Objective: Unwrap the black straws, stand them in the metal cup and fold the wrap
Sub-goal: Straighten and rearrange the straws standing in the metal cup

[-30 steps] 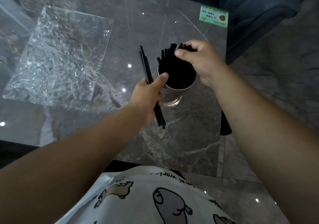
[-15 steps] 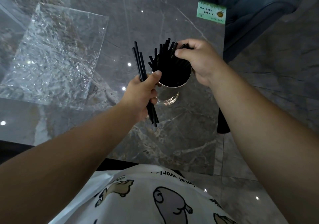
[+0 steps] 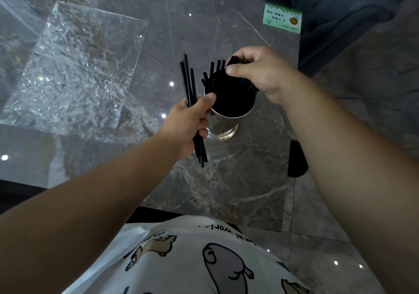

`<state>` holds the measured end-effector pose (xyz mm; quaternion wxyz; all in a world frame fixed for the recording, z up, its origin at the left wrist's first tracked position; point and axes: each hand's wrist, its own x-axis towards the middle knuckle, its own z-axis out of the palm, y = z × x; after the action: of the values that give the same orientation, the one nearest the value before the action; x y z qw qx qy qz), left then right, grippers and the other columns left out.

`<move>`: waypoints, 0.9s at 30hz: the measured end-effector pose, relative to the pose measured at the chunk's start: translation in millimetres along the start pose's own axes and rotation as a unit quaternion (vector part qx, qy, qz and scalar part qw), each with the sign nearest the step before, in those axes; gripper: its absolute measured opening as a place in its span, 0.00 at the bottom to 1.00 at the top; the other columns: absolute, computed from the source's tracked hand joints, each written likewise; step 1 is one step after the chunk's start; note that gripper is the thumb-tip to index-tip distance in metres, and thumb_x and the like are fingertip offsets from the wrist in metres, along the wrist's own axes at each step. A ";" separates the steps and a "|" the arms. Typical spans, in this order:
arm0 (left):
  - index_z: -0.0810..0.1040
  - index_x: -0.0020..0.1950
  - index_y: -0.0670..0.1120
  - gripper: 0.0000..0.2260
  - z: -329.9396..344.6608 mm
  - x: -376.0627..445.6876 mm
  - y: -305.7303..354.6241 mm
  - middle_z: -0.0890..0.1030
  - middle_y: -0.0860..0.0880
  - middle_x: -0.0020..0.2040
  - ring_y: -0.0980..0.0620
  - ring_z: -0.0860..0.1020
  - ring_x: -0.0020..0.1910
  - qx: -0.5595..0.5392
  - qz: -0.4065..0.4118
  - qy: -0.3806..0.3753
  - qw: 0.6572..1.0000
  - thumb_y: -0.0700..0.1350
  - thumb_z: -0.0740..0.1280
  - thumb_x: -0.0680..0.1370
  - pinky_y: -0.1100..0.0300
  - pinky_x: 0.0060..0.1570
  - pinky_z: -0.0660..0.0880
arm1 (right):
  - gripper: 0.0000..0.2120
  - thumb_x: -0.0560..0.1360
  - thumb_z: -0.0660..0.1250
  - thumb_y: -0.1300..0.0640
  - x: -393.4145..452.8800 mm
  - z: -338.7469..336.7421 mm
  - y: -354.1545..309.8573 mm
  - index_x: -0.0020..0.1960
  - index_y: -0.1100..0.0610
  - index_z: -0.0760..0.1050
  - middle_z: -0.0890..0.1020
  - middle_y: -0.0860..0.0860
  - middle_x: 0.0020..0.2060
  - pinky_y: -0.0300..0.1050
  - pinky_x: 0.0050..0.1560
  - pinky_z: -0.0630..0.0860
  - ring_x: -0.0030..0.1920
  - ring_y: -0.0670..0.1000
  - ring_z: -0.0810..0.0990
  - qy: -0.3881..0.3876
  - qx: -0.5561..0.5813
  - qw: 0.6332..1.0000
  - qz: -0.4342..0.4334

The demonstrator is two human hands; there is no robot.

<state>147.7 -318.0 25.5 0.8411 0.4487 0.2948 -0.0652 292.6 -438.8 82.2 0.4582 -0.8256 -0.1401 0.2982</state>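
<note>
My left hand (image 3: 184,123) grips a few straws (image 3: 190,85) beside the cup (image 3: 226,121) near the desk's (image 3: 226,191) right edge. Right hand (image 3: 260,71) pinches the standing straws' tops. Best to part those, then drop mine in vertically. Wrap (image 3: 72,71) lies flat, unfolded, toward the left; a card (image 3: 283,18) sits at the far right corner.

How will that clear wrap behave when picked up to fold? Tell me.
Probably floppy: the wrap is a thin, crinkled clear sheet lying flat on the table. Likely light for its size. Its glossy surface may slip in a grip and spring open along folds.
</note>
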 end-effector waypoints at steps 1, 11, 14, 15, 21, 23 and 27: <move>0.70 0.39 0.49 0.12 -0.6 -0.2 0.3 0.70 0.55 0.28 0.58 0.63 0.24 -0.002 0.000 0.000 1.000 0.48 0.70 0.78 0.63 0.25 0.64 | 0.05 0.74 0.70 0.61 -0.8 0.3 2.0 0.43 0.51 0.79 0.82 0.48 0.38 0.40 0.42 0.78 0.39 0.45 0.81 0.005 0.011 1.000 0.001; 0.69 0.38 0.49 0.12 -4.7 3.3 1.3 0.66 0.54 0.29 0.56 0.61 0.26 0.019 0.008 -0.004 1.000 0.49 0.70 0.78 0.63 0.25 0.63 | 0.20 0.71 0.74 0.57 -2.9 -11.3 -1.8 0.60 0.46 0.75 0.81 0.52 0.51 0.46 0.49 0.80 0.48 0.50 0.83 -0.060 -0.047 0.997 0.016; 0.70 0.37 0.50 0.13 -5.3 3.7 1.3 0.65 0.54 0.29 0.56 0.60 0.26 0.025 0.012 -0.012 1.000 0.49 0.69 0.78 0.63 0.25 0.63 | 0.15 0.71 0.75 0.52 0.5 -8.8 -11.1 0.56 0.45 0.78 0.81 0.49 0.48 0.41 0.40 0.79 0.45 0.47 0.82 -0.058 -0.108 0.992 0.008; 0.70 0.36 0.50 0.13 -5.4 3.6 1.4 0.65 0.54 0.29 0.56 0.60 0.26 0.024 0.013 -0.013 1.000 0.49 0.69 0.78 0.63 0.25 0.62 | 0.11 0.72 0.74 0.51 1.8 -7.0 -13.2 0.53 0.47 0.79 0.81 0.47 0.45 0.39 0.38 0.77 0.42 0.45 0.82 -0.050 -0.125 0.991 0.002; 0.71 0.35 0.51 0.13 -8.3 4.7 2.2 0.65 0.54 0.29 0.56 0.60 0.26 0.004 0.009 -0.007 1.000 0.48 0.70 0.78 0.63 0.25 0.62 | 0.08 0.73 0.68 0.63 1.2 -4.3 -7.7 0.48 0.52 0.79 0.80 0.50 0.39 0.40 0.37 0.75 0.38 0.47 0.79 -0.025 -0.106 0.994 0.001; 0.70 0.36 0.50 0.13 -9.0 5.5 1.9 0.66 0.54 0.29 0.57 0.60 0.25 0.002 0.010 -0.008 1.000 0.48 0.70 0.78 0.63 0.25 0.63 | 0.11 0.73 0.69 0.61 0.4 -7.8 -8.9 0.53 0.51 0.78 0.80 0.49 0.44 0.41 0.40 0.76 0.42 0.48 0.79 -0.042 -0.115 0.992 0.004; 0.70 0.37 0.50 0.13 -8.8 6.2 0.9 0.66 0.54 0.29 0.57 0.61 0.25 -0.004 0.008 -0.015 1.000 0.48 0.70 0.77 0.63 0.25 0.63 | 0.25 0.72 0.73 0.48 2.2 -7.9 -18.8 0.67 0.41 0.70 0.76 0.46 0.62 0.43 0.52 0.73 0.58 0.46 0.76 -0.086 -0.230 0.969 -0.035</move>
<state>149.2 -309.5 19.0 0.8476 0.4468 0.2789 -0.0643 300.0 -432.8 100.4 0.2529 -0.8745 -0.2727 0.3114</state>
